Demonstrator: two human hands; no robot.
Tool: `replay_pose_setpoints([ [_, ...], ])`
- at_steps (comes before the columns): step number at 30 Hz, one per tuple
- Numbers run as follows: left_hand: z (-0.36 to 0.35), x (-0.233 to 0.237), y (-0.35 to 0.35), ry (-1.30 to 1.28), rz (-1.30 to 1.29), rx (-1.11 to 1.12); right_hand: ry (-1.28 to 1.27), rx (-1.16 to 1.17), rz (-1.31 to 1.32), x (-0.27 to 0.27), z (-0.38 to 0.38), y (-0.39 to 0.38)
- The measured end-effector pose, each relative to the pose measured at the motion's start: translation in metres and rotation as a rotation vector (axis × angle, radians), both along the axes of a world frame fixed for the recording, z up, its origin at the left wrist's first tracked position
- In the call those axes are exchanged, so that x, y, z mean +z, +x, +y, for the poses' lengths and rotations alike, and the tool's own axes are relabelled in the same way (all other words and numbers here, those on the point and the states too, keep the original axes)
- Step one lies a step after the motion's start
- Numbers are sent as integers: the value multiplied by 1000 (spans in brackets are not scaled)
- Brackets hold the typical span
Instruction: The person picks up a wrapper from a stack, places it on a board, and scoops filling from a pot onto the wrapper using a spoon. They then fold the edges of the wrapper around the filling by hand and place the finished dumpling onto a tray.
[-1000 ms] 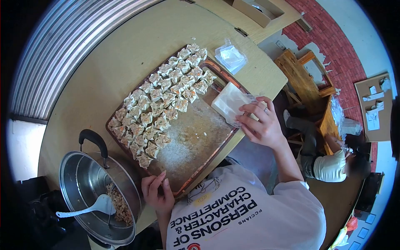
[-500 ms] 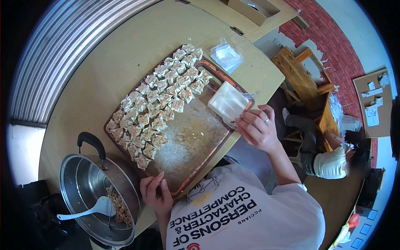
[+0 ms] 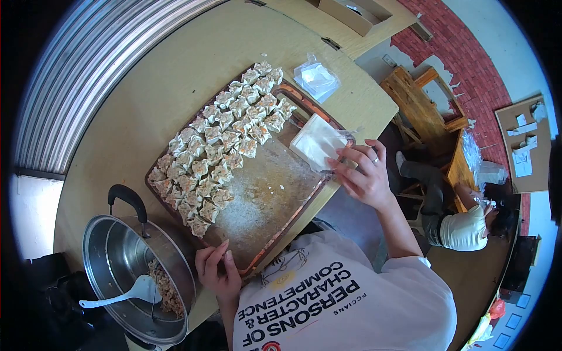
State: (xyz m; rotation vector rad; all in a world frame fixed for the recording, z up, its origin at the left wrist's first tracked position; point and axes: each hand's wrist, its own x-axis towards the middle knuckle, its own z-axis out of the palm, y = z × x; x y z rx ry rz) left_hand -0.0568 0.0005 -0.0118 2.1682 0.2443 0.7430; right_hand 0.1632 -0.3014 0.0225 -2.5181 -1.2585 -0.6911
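Note:
My left hand (image 3: 219, 270) hovers by the near left corner of the baking tray (image 3: 266, 187), close to the steel pot. Its thumb and index finger are apart with nothing visible between them, the other fingers curled. My right hand (image 3: 366, 176) is at the tray's right end, fingers closed at the edge of a stack of square dumpling wrappers (image 3: 316, 143). How many wrappers it grips is hidden. Rows of pleated, open-topped dumplings (image 3: 213, 146) cover the tray's left and far side. White flour dusts the bare part.
A steel pot (image 3: 96, 248) holds minced filling (image 3: 170, 289) and a white rice paddle (image 3: 140, 289). A plastic packet (image 3: 317, 79) lies beyond the tray, and a cardboard box (image 3: 357, 14) farther back. Another person (image 3: 462, 231) sits at a wooden table on the right.
My right hand's fingers have shifted slightly over the wrapper stack's edge. My left hand stays nearly where it was. The dumplings look unchanged.

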Motion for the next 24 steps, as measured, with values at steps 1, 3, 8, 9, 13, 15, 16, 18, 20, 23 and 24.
replay_pose_setpoints([
  [1, 0, 0, 0, -3, -3, -2, 0, 0, 0, -1, -1, 1],
  [3, 1, -1, 0, -2, -2, -4, 22, 17, 5, -6, -3, 3],
  [8, 0, -1, 0, 1, -1, 1, 44, 27, -9, -14, -4, 1],
  [9, 1, -2, 0, 4, -6, 0, 60, 30, -19, -15, -4, 0],
  [13, 0, -1, 0, 14, 6, 13, 63, 27, -29, -18, -9, -5],
  [15, 0, -2, 0, 2, 1, 11, 15, 13, -34, -18, -10, -7],
  [16, 0, -2, 0, -9, -5, 8, 15, 12, -35, -19, -10, -6],
  [18, -1, -3, 0, -18, -5, 8, 59, -11, -26, -20, -8, -5],
  [20, 0, -3, 0, -26, -4, 8, 53, -40, -30, -16, -4, -3],
  [23, 1, -2, 0, 15, -6, -9, 32, -69, -34, -13, -5, -3],
  [24, 1, -3, -1, -9, 2, -4, 19, -68, -31, -13, -6, -3],
])
